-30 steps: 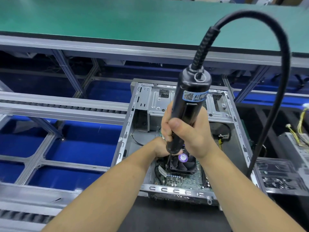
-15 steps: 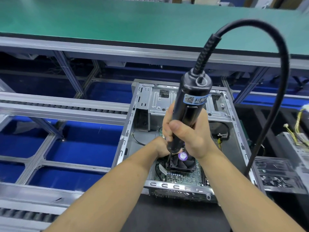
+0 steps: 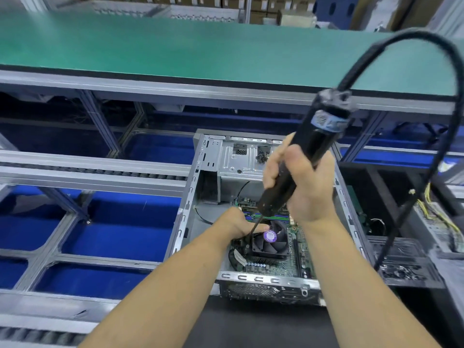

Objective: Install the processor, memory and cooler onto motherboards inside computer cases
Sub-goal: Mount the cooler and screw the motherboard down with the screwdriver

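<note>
An open grey computer case [image 3: 187,212] lies in front of me with a green motherboard [image 3: 281,266] inside. A black cooler fan [image 3: 272,243] with a purple centre label sits on the board. My right hand [image 3: 305,187] grips a black electric screwdriver [image 3: 311,146], tilted to the upper right, its bit reaching down to the cooler's left near corner. My left hand [image 3: 238,223] rests on the cooler's far left edge, fingers against the bit; how they lie is hidden.
The screwdriver's thick black cable [image 3: 416,136] arcs up and down the right side. A green-topped bench [image 3: 175,54] runs across the back. Grey roller rails [image 3: 95,169] over blue trays lie left. Another case with yellow wires [image 3: 437,219] stands at the right.
The screwdriver has tilted, its top swinging to the right, and the right hand moved right with it. The view shifted, so more of the cooler and motherboard shows. The left hand stays at the cooler.
</note>
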`<state>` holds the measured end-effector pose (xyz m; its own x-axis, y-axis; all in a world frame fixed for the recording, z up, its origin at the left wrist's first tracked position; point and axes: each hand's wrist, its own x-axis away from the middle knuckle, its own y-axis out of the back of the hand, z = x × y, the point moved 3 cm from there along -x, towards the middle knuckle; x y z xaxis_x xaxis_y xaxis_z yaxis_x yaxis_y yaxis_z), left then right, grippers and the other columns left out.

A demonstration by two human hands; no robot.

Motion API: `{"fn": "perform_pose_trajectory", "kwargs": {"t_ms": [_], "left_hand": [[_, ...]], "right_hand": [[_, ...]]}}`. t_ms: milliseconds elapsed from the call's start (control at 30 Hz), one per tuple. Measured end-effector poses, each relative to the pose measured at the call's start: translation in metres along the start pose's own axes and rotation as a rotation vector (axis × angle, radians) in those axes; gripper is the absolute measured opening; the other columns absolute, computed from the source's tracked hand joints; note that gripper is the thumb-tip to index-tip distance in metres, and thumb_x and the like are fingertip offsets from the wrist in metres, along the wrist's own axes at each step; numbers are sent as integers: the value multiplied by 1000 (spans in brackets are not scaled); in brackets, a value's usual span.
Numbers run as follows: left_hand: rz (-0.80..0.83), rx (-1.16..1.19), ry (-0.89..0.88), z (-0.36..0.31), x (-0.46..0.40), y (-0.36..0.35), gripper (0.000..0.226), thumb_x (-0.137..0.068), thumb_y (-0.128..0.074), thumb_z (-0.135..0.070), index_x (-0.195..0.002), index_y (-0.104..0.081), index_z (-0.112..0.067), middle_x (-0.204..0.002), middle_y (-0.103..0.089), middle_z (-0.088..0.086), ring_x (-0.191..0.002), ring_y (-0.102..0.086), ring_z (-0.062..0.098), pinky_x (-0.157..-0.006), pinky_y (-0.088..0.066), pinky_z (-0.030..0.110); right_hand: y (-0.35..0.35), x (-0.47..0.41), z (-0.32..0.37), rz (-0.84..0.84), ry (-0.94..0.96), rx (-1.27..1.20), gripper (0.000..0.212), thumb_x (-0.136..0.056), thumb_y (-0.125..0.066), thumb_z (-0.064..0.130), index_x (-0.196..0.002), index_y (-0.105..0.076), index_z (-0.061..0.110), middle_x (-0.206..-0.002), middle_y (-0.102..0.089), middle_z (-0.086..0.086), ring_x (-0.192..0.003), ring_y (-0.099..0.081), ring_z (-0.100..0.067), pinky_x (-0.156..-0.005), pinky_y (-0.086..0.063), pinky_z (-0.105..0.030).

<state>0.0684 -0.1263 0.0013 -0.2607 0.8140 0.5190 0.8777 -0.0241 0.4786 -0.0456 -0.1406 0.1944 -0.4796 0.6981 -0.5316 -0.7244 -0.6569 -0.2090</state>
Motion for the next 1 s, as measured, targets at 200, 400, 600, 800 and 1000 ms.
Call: {"fn": "perform_pose_trajectory", "kwargs": {"t_ms": [200, 400, 600, 800, 1000], "left_hand": [[38, 45, 95, 6, 5, 7, 58, -79, -73, -61, -68, -40, -14, -66, -39, 5, -62, -40, 19, -67, -29, 31], [57, 232, 229, 16, 8, 18, 16, -94, -58, -25, -88, -59, -10, -74, -57, 2, -48, -45, 13, -50, -34, 21], [389, 62, 383, 17, 19, 12, 34, -75, -65, -50, -85, -62, -18, -62, -53, -5, -50, -40, 11, -53, -32, 20], [251, -131, 305, 18, 16, 10, 85, -61, -82, -68, -117, -57, -10, -88, -55, 4, -61, -47, 16, -56, -39, 27], [263, -152, 311, 7, 18, 7, 82, -72, -80, -57, -132, -51, -9, -126, -60, 12, -106, -65, 23, -80, -52, 35]], "right_hand": [[21, -12, 8, -258, 45, 74, 26, -85, -75, 46, -70, -64, 29, -54, -57, 0, -44, -52, -22, -52, -46, -27], [20, -18, 0, -282, 34, 49, 18, -86, -69, 37, -73, -61, 27, -55, -57, 1, -45, -51, -23, -53, -46, -30], [20, -15, -17, -270, -13, 92, 14, -84, -68, 35, -73, -63, 28, -56, -57, 2, -46, -53, -21, -51, -46, -28], [19, -16, -22, -267, -23, 87, 15, -83, -70, 36, -73, -63, 28, -56, -57, -1, -46, -53, -24, -52, -47, -30], [19, -16, -19, -254, -22, 94, 17, -83, -69, 35, -70, -62, 27, -54, -56, 0, -45, -52, -23, -51, -46, -29]]}}
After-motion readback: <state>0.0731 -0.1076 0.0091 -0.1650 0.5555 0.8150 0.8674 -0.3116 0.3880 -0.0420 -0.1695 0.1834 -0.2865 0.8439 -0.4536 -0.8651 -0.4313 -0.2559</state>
